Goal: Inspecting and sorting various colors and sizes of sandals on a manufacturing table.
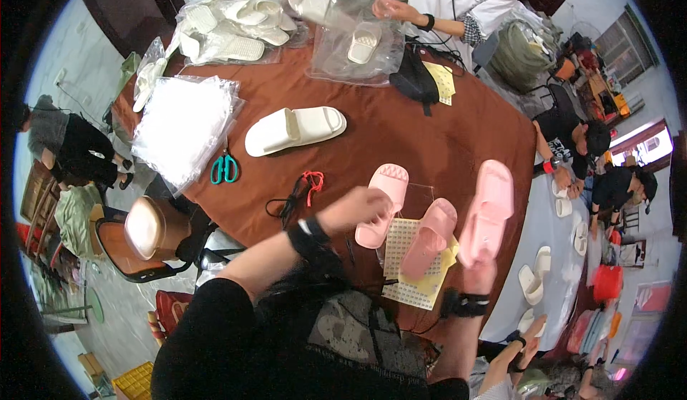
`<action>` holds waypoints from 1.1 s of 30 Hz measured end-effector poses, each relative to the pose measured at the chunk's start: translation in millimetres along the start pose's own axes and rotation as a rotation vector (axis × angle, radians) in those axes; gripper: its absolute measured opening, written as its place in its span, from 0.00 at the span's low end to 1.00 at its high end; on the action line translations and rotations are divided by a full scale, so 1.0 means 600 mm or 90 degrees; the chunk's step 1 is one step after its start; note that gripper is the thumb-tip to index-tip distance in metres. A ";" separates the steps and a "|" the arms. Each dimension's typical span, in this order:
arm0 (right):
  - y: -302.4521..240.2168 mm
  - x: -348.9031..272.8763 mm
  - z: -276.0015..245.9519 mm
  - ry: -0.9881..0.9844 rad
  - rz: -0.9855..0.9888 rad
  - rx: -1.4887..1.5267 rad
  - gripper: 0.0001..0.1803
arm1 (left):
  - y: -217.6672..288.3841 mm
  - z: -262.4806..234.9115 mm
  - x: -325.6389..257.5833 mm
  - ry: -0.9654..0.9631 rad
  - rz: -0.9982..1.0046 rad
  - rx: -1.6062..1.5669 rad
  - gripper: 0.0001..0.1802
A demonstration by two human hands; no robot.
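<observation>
We see a pink slide sandal (489, 210) raised upright above the brown table (401, 132), its long axis pointing away from us, gripped at the heel by our right hand (479, 275). Our left hand (356, 209), closed, touches another pink sandal (381, 203) lying flat to the left.

Soft, even daylight; a bright window (647, 146) glares far right of the fingers. Shadows are faint. Fisheye bending and dark corners ring the rim.
</observation>
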State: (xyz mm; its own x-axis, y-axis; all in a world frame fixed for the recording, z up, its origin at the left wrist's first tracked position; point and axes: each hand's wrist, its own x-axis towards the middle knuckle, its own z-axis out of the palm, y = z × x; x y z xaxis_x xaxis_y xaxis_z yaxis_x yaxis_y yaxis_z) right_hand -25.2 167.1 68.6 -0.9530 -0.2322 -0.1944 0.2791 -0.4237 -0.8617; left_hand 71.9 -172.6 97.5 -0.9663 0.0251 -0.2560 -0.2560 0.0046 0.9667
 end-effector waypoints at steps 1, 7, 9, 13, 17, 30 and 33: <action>-0.015 0.023 -0.053 0.017 -0.062 -0.073 0.14 | -0.022 -0.031 -0.007 0.077 0.024 -0.001 0.15; -0.170 0.118 -0.115 0.132 -0.045 0.065 0.22 | -0.026 -0.171 -0.105 0.312 -0.041 -0.140 0.14; -0.152 0.111 -0.151 0.179 -0.025 0.053 0.22 | -0.031 -0.195 -0.124 0.375 -0.045 -0.138 0.13; -0.076 0.054 -0.130 0.109 0.027 -0.054 0.22 | -0.055 -0.216 -0.162 0.451 -0.063 -0.121 0.14; -0.023 -0.045 -0.059 0.154 0.078 -0.285 0.15 | -0.127 -0.241 -0.187 0.426 -0.115 -0.103 0.12; 0.123 -0.274 -0.103 0.259 0.393 -0.329 0.13 | -0.031 -0.067 -0.050 0.161 0.088 0.344 0.11; 0.149 -0.282 -0.078 0.292 0.425 -0.099 0.15 | -0.015 0.000 -0.022 0.029 0.153 0.339 0.11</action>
State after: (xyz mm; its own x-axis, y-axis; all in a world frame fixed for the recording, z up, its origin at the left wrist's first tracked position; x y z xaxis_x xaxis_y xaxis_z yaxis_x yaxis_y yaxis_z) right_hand 155.5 209.6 2.7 -0.5551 0.0021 -0.8318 0.8166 -0.1884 -0.5455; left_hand 86.8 -173.1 92.0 -0.9988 0.0451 -0.0183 0.0071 0.5067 0.8621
